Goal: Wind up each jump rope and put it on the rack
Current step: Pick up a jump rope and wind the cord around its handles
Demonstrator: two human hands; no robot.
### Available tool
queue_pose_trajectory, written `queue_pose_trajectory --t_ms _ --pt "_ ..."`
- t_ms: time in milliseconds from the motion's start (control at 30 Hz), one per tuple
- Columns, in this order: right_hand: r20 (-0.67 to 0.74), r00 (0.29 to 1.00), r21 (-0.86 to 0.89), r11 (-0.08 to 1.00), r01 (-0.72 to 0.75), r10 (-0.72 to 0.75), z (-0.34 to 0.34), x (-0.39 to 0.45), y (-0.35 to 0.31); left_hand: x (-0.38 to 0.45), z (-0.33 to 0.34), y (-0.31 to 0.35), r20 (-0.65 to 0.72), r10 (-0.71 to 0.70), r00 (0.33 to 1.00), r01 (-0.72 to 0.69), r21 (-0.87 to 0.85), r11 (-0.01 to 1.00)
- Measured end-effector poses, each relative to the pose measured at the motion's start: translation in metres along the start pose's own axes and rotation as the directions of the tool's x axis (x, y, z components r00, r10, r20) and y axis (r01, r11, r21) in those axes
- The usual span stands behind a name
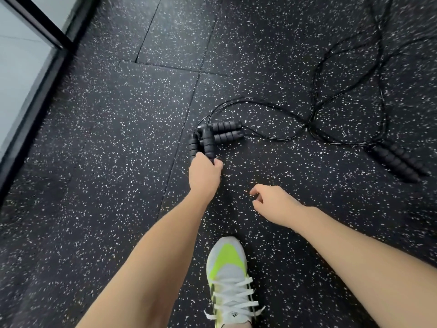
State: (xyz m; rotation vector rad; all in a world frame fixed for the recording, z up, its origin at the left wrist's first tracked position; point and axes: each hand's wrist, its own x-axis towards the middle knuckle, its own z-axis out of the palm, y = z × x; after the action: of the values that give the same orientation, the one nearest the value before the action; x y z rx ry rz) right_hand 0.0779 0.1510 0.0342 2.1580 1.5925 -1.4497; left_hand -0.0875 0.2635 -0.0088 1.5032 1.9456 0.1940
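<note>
On the speckled rubber floor (94, 138), left hand (204, 172) clutches 2 ribbed foam handles (205, 144), likely gathering 1 rope's ends for winding; right hand (272, 202) hovers slack, empty.

Three black jump ropes are lying unwound on the floor. Two foam handles (227, 125) are lying side by side, pointing right. Two more foam handles (201, 145) are standing against their left ends, pointing toward the viewer. A third pair of handles (399, 160) is lying well apart to the right, side by side and angled. The thin black cords (314, 110) are trailing in loose loops, crossing one another between the handles.
</note>
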Motion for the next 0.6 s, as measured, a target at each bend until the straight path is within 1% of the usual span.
queue_pose_trajectory --t_ms 33,100,267,367,433,500,600 --pt "-0.001 1.0 -0.005 1.0 0.001 -0.001 0.0 -0.001 0.001 -0.007 0.001 -0.005 0.003 0.001 1.0 -0.001 -0.021 1.0" --pt "0.002 1.0 -0.007 1.0 0.004 -0.004 0.001 -0.004 0.001 -0.016 0.002 -0.015 0.013 -0.001 1.0 0.001 0.001 1.0" --pt "0.024 1.0 -0.021 1.0 0.012 -0.011 0.008 -0.003 -0.002 -0.007 0.003 -0.023 -0.012 -0.033 0.999 0.033 0.046 0.998" --pt "0.039 0.999 -0.037 0.999 0.013 -0.011 0.013 -0.001 -0.001 0.004 0.006 -0.022 -0.059 0.009 0.998 0.005 0.237 0.972" --pt "0.049 0.999 -0.049 0.999 0.001 0.002 0.015 0.0 0.001 0.014 0.008 -0.02 -0.086 0.032 0.996 -0.005 0.297 0.955" --pt "0.054 0.998 -0.05 0.999 -0.01 0.013 0.016 0.0 0.003 0.025 0.012 -0.02 -0.048 0.008 0.999 0.006 0.284 0.959" --pt "0.064 0.998 -0.033 0.999 -0.026 0.028 0.016 0.0 0.009 0.035 0.016 -0.016 0.028 -0.074 0.997 0.067 0.204 0.977"
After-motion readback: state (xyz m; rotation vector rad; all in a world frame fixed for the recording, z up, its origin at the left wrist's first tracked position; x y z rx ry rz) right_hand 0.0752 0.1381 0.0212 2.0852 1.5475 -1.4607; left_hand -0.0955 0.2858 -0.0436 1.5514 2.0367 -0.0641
